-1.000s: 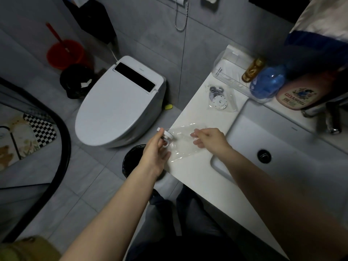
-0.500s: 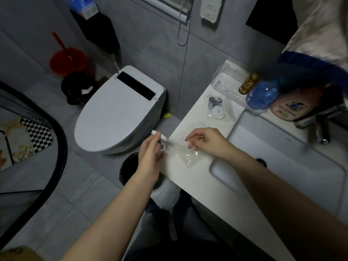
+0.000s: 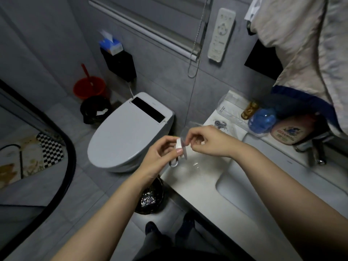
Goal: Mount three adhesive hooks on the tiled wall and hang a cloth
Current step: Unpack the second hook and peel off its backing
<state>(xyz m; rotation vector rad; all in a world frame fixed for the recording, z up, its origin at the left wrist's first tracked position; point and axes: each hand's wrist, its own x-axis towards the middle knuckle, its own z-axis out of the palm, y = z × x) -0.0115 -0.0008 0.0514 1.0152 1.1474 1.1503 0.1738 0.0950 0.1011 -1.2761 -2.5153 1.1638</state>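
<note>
My left hand (image 3: 160,157) grips a white round adhesive hook (image 3: 179,147), whose metal loop hangs down below my fingers. My right hand (image 3: 207,140) pinches the clear film (image 3: 185,132) at the hook's flat face, thumb and forefinger closed on its edge. Both hands are raised just above the left end of the white counter (image 3: 197,178). A clear plastic bag (image 3: 195,164) lies on the counter under them. Another hook (image 3: 219,124) lies farther back on the counter. A pale cloth (image 3: 305,44) with a blue border hangs at the upper right. The grey tiled wall (image 3: 160,72) is behind.
A white toilet (image 3: 124,136) stands left of the counter, with a black bin (image 3: 152,198) at my feet. The sink basin (image 3: 263,194), a tap (image 3: 318,151), bottles (image 3: 288,130) and a clear tray (image 3: 231,108) fill the right. A remote (image 3: 221,34) is on the wall.
Both hands have lifted off the counter with the hook. My right hand left the plastic bag and now pinches the film on the hook. The camera has tilted up.
</note>
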